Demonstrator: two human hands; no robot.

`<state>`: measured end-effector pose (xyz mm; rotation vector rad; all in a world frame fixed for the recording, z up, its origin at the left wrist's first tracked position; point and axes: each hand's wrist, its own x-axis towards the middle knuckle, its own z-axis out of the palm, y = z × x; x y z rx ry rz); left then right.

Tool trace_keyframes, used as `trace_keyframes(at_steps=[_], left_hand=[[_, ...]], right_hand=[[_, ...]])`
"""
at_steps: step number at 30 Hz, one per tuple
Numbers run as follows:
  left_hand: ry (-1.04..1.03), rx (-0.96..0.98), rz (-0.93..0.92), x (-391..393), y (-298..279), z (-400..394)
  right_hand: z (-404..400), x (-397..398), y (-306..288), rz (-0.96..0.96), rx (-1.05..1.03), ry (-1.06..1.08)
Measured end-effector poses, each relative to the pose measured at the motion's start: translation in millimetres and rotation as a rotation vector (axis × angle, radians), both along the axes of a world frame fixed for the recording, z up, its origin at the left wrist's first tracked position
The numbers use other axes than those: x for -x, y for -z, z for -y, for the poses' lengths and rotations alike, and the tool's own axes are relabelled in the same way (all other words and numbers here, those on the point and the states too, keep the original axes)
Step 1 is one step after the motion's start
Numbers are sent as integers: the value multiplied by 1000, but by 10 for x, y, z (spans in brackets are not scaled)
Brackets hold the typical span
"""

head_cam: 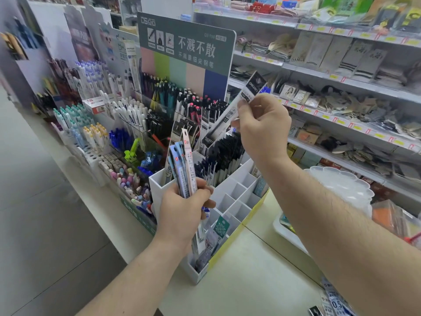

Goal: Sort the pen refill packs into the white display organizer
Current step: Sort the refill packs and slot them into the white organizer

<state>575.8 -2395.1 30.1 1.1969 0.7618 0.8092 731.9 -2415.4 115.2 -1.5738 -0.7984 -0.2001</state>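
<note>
Retail shelving (341, 87) stocked with socks and small goods runs along the far side, and a counter (250, 270) in front carries the pen displays, chief among them a tall green-headed fountain pen stand (185, 49). Just before that stand sits the white display organizer (239, 197), a stepped grid of open compartments: the rear rows are already packed with dark refill packs (224, 156), a few front cells hold odd packs, and several middle cells hold nothing, which suggests the sorting is part done. The person stands at the counter with both arms extended over the organizer. The left hand (182, 213) is clamped around a bundle of mixed packs (183, 169), blue and pink among them, held upright just above the near-left corner; it appears to serve as the stock awaiting placement. The right hand (262, 131) pinches a single black-and-white refill pack (232, 112) between thumb and fingers, lifted clear and tilted above the rear rows, probably to read its label or match it to the like-coloured packs below. More loose packs (335, 302) lie at the counter's near-right edge.
</note>
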Motion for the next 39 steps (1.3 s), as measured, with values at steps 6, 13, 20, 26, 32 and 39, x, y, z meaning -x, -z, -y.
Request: trace_keyframes(at_steps=[6,13,20,26,32,39], left_hand=[[-19,19,6,30,7,-64],[-11,24,5,24,17,-71],[-1,23,-8,13,11,-52],[11,31,-29,1,24,-28],[35,20,-32,-12,3,-15],[53,47,-31,-30,-13,21]], right_hand=[[-114,28,38,175,56,2],[-171,10,181,337,186,4],[-290,-29,212,229,427,-63],[-342,-42,192,161,575,-127],[-384,-34,245,153,661,-78],[-347,25,222,140,661,-79]])
